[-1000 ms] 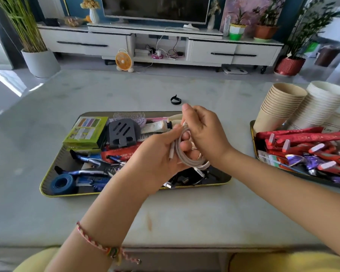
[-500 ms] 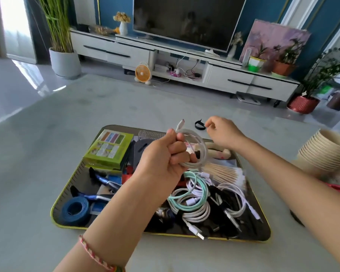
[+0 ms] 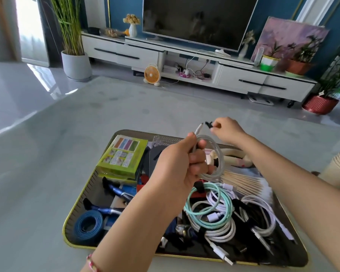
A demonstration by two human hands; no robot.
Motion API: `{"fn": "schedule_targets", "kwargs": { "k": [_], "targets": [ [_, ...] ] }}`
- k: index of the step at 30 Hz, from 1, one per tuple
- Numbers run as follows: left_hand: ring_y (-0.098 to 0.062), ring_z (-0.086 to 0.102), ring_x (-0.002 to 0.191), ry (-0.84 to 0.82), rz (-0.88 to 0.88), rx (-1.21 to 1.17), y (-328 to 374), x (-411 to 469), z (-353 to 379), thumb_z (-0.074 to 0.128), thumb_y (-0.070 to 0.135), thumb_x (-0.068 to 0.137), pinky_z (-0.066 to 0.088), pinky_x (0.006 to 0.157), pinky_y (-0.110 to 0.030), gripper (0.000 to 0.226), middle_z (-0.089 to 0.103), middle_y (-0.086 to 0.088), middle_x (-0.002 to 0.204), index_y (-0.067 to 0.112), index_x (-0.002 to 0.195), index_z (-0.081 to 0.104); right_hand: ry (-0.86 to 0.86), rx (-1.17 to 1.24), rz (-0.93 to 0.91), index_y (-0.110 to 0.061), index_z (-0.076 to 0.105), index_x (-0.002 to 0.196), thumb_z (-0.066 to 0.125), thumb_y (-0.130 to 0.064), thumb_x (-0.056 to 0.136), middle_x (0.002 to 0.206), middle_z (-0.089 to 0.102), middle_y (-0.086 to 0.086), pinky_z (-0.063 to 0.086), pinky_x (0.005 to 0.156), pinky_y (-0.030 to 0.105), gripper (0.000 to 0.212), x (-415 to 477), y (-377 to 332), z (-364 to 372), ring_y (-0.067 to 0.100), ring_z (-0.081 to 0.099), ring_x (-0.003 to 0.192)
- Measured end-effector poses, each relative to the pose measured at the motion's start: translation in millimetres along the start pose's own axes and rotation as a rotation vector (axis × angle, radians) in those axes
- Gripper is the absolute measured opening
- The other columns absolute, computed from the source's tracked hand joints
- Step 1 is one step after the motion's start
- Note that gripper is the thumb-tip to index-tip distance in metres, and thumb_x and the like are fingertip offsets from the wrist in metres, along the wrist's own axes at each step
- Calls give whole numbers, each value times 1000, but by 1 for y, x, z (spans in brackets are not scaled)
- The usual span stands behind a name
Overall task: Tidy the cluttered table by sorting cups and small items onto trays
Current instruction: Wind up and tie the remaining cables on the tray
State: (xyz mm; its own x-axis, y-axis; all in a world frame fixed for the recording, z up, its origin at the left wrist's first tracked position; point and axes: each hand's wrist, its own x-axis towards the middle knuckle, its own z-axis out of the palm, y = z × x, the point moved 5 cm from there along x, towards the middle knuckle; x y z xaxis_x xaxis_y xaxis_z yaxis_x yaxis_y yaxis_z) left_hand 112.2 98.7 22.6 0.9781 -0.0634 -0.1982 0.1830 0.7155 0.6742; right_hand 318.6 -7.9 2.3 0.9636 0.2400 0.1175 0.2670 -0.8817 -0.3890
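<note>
My left hand (image 3: 182, 165) grips a coiled white cable (image 3: 217, 154) above the dark gold-rimmed tray (image 3: 77, 203). Beyond the tray's far edge, my right hand (image 3: 227, 130) pinches a small black cable tie (image 3: 209, 124) just off the table. The tray holds several coiled cables, among them a mint one (image 3: 210, 201), plus a green box (image 3: 124, 156), a blue tape roll (image 3: 88, 222) and a bundle of wooden sticks (image 3: 243, 181). A stack of paper cups (image 3: 338, 169) shows at the right edge.
The grey marble table (image 3: 37, 154) stretches left of and beyond the tray. A TV cabinet (image 3: 204, 61), a small orange fan (image 3: 151, 74) and potted plants stand on the floor behind the table.
My right hand let go of the coiled cable, reached forward to the black tie on the table and picked it up. The view tilted up and left, so the right tray went out of sight.
</note>
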Motion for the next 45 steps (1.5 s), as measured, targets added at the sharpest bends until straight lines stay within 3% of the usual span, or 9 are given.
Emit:
{"fn": "schedule_targets", "kwargs": {
  "k": [4,8,13,20,25,34,38,40,45],
  "targets": [
    [-6,23,29,97,36,64,-5,-6,-5,33,25,100,33,60,-26,41,28,7,37,9,65,46,-9,542,-126,-14,61,87,52,-9,93,74,63,0,43,56,17,12,-62,-42,-44,8,53,60],
    [-7,26,33,218,148,121,-4,-12,-11,37,29,99,30,64,-28,40,30,7,41,10,66,50,-208,808,-248,-10,67,90,54,-5,90,70,65,2,44,54,16,14,-141,-69,-78,7,52,58],
    [-5,29,35,278,231,205,-5,-22,-11,41,34,97,29,57,-23,36,31,8,42,9,74,54,-367,854,-327,-9,68,83,58,-15,79,71,66,5,45,58,17,13,-192,-70,-85,8,55,62],
    [-19,16,61,180,276,447,-19,-39,9,63,60,69,27,71,-35,53,18,2,56,11,72,45,-242,776,-302,-12,66,78,56,-8,88,73,67,5,46,66,24,15,-223,-53,-82,9,56,65],
    [-11,21,49,186,303,569,-28,-42,15,56,26,90,30,57,-27,42,23,6,50,18,53,37,-171,785,-275,-6,65,82,51,0,90,73,65,13,46,65,32,17,-224,-47,-88,19,55,68],
    [-10,22,42,141,217,572,-35,-39,15,51,26,93,30,72,-36,31,25,7,48,10,68,43,-34,1107,-270,-11,63,78,52,-17,78,65,63,-1,45,71,13,12,-222,-38,-113,8,62,72],
    [-7,20,36,44,148,416,-37,-40,25,26,39,96,24,57,-28,44,28,6,38,9,70,44,-178,1280,-161,-7,58,82,56,-13,79,54,45,-1,35,38,19,8,-227,-42,-113,12,44,42],
    [-8,18,38,16,154,455,-36,-43,29,19,39,95,21,48,-24,47,23,7,40,9,66,41,-271,1184,-101,-8,59,83,54,-11,85,55,44,-1,21,34,12,6,-233,-49,-99,5,31,36],
    [-12,20,44,131,272,615,-33,-52,31,21,35,96,24,49,-28,43,24,7,43,11,64,37,-261,993,20,-8,59,80,52,-19,93,49,40,-3,20,32,12,18,-242,-57,-74,2,27,34]
  ]
}}
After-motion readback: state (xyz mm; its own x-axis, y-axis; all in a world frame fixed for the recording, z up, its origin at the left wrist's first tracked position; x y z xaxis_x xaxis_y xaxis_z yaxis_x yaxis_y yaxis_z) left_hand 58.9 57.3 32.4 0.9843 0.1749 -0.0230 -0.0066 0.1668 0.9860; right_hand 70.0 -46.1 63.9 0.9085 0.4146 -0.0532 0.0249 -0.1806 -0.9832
